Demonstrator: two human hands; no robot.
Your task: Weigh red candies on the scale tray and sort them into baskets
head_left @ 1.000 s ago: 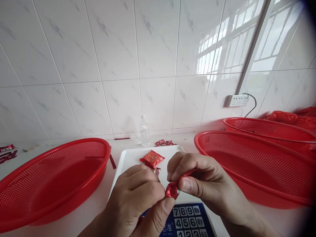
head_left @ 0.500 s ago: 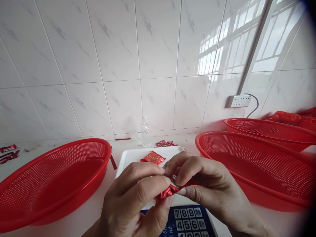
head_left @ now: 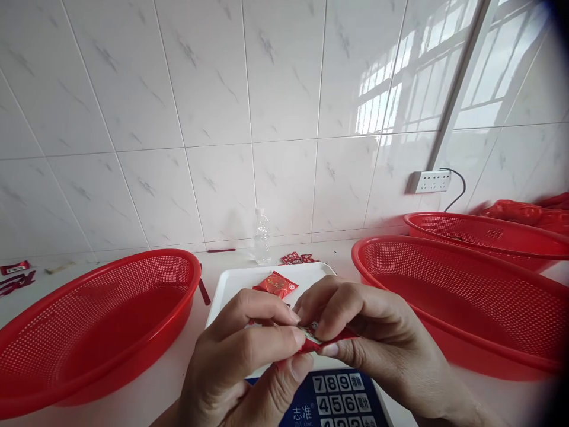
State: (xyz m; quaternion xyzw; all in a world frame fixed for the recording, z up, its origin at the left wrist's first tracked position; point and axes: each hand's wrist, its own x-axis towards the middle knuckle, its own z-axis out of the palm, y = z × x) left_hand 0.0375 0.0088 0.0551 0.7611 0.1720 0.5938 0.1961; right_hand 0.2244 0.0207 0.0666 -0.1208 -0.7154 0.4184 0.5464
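Note:
Between my two hands is a small red packet (head_left: 309,342) with a shiny wrapper, part of a printed face showing. My left hand (head_left: 255,356) pinches its left end with thumb and fingers. On the other side my right hand (head_left: 364,332) grips it between thumb and fingertips. Much of the packet is hidden by my fingers. Both hands are above a digital scale with a white pan (head_left: 235,284) and a blue keypad (head_left: 322,403). Another red packet (head_left: 276,284) with gold print lies on the pan, just beyond my fingers.
A red perforated basket (head_left: 178,261) stands on the left, and another red basket (head_left: 377,246) on the right with a third (head_left: 444,222) behind it. Behind the scale are a clear bottle (head_left: 262,237) and small red sachets (head_left: 293,258). A power strip (head_left: 429,182) is on the tiled wall.
The packet in my hands has been flattened and turned slightly, showing more of its print. My left thumb has shifted a little. The baskets and scale stay put.

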